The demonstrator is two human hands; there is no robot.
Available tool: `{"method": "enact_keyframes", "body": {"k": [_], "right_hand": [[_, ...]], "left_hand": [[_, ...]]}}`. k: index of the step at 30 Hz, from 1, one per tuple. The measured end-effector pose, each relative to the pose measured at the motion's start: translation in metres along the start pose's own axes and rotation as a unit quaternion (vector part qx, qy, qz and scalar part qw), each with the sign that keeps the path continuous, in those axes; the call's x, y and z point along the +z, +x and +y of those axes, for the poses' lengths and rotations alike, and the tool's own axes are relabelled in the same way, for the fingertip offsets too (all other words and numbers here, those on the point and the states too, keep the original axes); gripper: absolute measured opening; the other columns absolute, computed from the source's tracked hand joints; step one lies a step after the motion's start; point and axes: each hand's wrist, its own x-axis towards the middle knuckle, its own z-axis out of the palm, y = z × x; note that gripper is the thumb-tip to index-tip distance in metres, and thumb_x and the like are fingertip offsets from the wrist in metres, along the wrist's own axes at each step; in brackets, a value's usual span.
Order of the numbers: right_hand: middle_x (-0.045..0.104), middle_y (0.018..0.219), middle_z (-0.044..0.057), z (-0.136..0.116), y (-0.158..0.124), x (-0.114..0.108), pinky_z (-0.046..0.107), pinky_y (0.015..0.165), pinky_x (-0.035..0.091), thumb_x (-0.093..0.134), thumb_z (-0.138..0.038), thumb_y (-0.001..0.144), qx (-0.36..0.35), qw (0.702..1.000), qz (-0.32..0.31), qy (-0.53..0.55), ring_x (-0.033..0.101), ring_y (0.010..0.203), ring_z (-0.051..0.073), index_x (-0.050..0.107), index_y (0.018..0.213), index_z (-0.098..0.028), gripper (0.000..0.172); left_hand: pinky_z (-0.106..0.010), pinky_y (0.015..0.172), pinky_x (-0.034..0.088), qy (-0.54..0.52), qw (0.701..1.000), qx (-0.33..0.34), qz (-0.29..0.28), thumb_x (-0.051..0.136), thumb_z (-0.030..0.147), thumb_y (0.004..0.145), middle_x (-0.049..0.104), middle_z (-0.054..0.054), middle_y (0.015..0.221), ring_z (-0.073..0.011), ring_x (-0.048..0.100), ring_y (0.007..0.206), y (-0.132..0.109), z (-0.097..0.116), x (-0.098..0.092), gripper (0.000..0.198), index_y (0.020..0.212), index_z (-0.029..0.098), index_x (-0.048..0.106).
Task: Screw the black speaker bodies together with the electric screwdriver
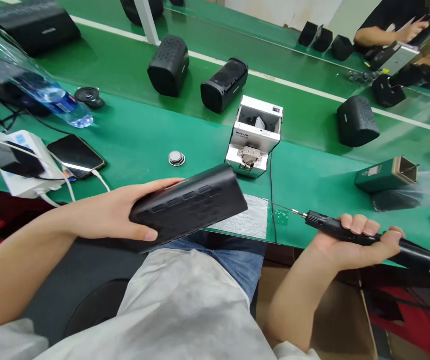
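My left hand (120,212) is wrapped round one end of a black oblong speaker housing (192,205), held over my lap at the front edge of the green table (143,145). My right hand (353,242) is closed round a black electric screwdriver (372,240), whose thin bit points left toward the housing without touching it. A white screw-feeder box (254,137) stands on the table just beyond the housing. A piece of clear bubble wrap (247,220) lies under the housing's right end.
Several black speakers stand on the green belt, such as one at the middle (224,85) and one at the right (357,121). A water bottle (38,85), phone (75,156), white power strip (19,165) and round metal disc (176,158) lie left. Another person's arm (383,32) works far right.
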Motion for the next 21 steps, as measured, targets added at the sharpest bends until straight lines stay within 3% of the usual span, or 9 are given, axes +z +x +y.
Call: {"method": "enact_keyframes", "body": {"k": [3, 5, 9, 11, 13, 17, 21], "right_hand": [[0.031, 0.077, -0.006, -0.024, 0.001, -0.008, 0.016, 0.05, 0.042, 0.053, -0.017, 0.109, -0.013, 0.999, 0.033, 0.013, 0.038, 0.059, 0.009, 0.06, 0.097, -0.024, 0.016], [0.03, 0.078, -0.006, -0.039, 0.004, -0.018, 0.017, 0.049, 0.043, 0.059, -0.018, 0.105, -0.027, 0.999, 0.043, 0.001, 0.037, 0.058, 0.009, 0.059, 0.097, -0.024, 0.01], [0.026, 0.078, -0.007, -0.062, 0.018, -0.038, 0.015, 0.044, 0.034, 0.038, -0.023, 0.111, -0.083, 0.992, 0.096, -0.002, 0.029, 0.053, 0.007, 0.05, 0.089, -0.023, 0.025], [0.025, 0.077, -0.007, -0.072, 0.025, -0.043, 0.014, 0.042, 0.032, 0.031, -0.022, 0.113, -0.113, 0.987, 0.115, 0.013, 0.028, 0.051, 0.006, 0.049, 0.088, -0.022, 0.031], [0.026, 0.075, -0.007, -0.082, 0.027, -0.042, 0.015, 0.042, 0.035, 0.029, -0.02, 0.115, -0.136, 0.983, 0.117, 0.02, 0.031, 0.05, 0.006, 0.051, 0.09, -0.022, 0.033], [0.029, 0.071, -0.007, -0.096, 0.019, -0.029, 0.016, 0.041, 0.041, 0.022, -0.015, 0.117, -0.16, 0.981, 0.111, 0.009, 0.035, 0.05, 0.008, 0.056, 0.09, -0.022, 0.044], [0.03, 0.07, -0.005, -0.105, 0.003, -0.005, 0.014, 0.037, 0.044, 0.018, -0.014, 0.12, -0.176, 0.975, 0.133, 0.002, 0.038, 0.051, 0.008, 0.06, 0.09, -0.023, 0.052]], "left_hand": [[-0.089, 0.117, 0.057, 0.108, 0.994, 0.009, -0.032, 0.113, 0.023, 0.043, 0.086, 0.002, 0.117, -0.0484, 0.086, 0.11, 0.016, 0.015, 0.026, 0.096, 0.131, 0.036, 0.077], [-0.081, 0.115, 0.062, 0.244, 0.964, 0.039, -0.096, 0.114, 0.031, 0.042, 0.085, 0.0, 0.134, -0.0482, 0.084, 0.117, 0.023, 0.026, 0.042, 0.108, 0.142, 0.036, 0.075], [-0.052, 0.122, 0.061, 0.475, 0.845, 0.094, -0.225, 0.092, 0.047, 0.083, 0.062, -0.004, 0.175, -0.0397, 0.071, 0.147, 0.033, 0.044, 0.069, 0.106, 0.177, 0.032, 0.045], [-0.043, 0.124, 0.056, 0.529, 0.798, 0.101, -0.269, 0.084, 0.048, 0.091, 0.053, -0.007, 0.183, -0.037, 0.065, 0.154, 0.04, 0.05, 0.085, 0.105, 0.183, 0.031, 0.035], [-0.039, 0.121, 0.057, 0.543, 0.776, 0.119, -0.297, 0.084, 0.049, 0.091, 0.054, -0.009, 0.181, -0.0355, 0.066, 0.153, 0.047, 0.052, 0.103, 0.106, 0.183, 0.031, 0.034], [-0.042, 0.112, 0.057, 0.582, 0.744, 0.177, -0.276, 0.089, 0.05, 0.089, 0.07, -0.013, 0.159, -0.0371, 0.07, 0.139, 0.053, 0.049, 0.131, 0.107, 0.181, 0.028, 0.039], [-0.047, 0.109, 0.055, 0.644, 0.692, 0.256, -0.2, 0.095, 0.045, 0.088, 0.071, -0.017, 0.151, -0.0383, 0.072, 0.127, 0.047, 0.035, 0.136, 0.107, 0.179, 0.023, 0.042]]}}
